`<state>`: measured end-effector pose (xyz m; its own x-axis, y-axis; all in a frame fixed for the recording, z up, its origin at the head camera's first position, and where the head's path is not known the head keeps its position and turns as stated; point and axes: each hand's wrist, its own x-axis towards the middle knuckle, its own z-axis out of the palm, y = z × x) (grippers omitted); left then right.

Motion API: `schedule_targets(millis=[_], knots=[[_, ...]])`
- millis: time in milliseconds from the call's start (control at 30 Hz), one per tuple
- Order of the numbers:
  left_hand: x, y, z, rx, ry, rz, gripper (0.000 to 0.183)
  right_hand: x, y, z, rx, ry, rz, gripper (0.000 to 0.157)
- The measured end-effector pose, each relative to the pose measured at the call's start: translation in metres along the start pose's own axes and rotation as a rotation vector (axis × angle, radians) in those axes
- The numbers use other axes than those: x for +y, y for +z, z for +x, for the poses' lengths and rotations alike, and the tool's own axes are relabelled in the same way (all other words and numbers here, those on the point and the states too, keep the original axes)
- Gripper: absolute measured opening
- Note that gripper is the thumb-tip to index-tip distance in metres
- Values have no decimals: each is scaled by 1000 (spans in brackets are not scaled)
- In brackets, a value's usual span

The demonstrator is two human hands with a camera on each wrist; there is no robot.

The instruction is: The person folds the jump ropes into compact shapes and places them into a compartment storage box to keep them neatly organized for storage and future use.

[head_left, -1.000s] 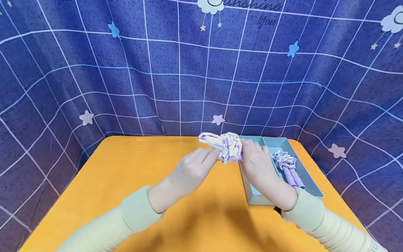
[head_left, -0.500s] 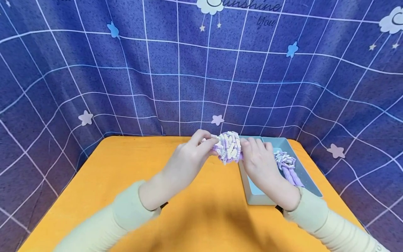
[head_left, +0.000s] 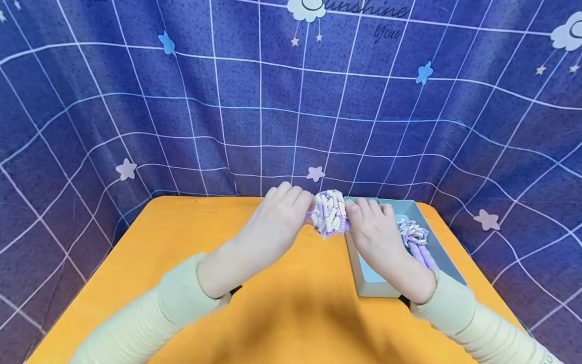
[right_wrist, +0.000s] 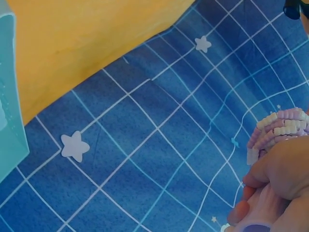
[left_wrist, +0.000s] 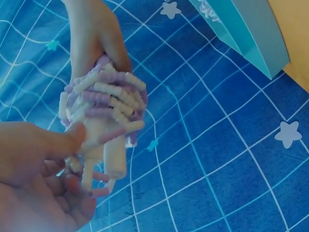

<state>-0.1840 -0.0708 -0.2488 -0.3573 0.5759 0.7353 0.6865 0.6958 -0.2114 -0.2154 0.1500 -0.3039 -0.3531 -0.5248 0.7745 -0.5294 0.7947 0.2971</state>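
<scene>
Between both hands, above the table, is a bundle of white and purple segmented, bead-like strands (head_left: 330, 213), its exact kind unclear. My left hand (head_left: 279, 217) holds its left end; in the left wrist view, thumb and fingers pinch loose strand loops beside white cylindrical pieces (left_wrist: 115, 157). My right hand (head_left: 375, 230) grips the other end, its fingers curled round a pale, tube-like part (right_wrist: 265, 208) with a purple opening, seen in the right wrist view. Much of each end is hidden by the fingers.
A grey-blue divided tray (head_left: 374, 290) stands on the right of the orange table (head_left: 218, 217), partly under my right forearm. A similar bundle with a purple tail (head_left: 413, 233) lies in its right compartment. A blue gridded curtain (head_left: 282, 131) hangs behind the table.
My left hand has shifted up and its fingers have come over the bundle's left end, covering the loops that stuck out there. My right hand keeps its grip with little movement.
</scene>
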Motion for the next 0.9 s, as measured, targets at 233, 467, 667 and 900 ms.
schedule_targets(millis=[233, 467, 667, 900], knots=[[5, 4, -4, 74, -43, 8, 23, 0, 0, 1, -6, -5, 15, 17], [6, 9, -3, 88, -46, 15, 10, 1, 0, -1, -26, 4, 10, 18], [4, 16, -6, 115, 38, 14, 7, 1, -1, -3, -39, 18, 27, 19], [3, 16, -5, 222, 136, 131, 6, 1, -5, -2, -40, 8, 25, 22]])
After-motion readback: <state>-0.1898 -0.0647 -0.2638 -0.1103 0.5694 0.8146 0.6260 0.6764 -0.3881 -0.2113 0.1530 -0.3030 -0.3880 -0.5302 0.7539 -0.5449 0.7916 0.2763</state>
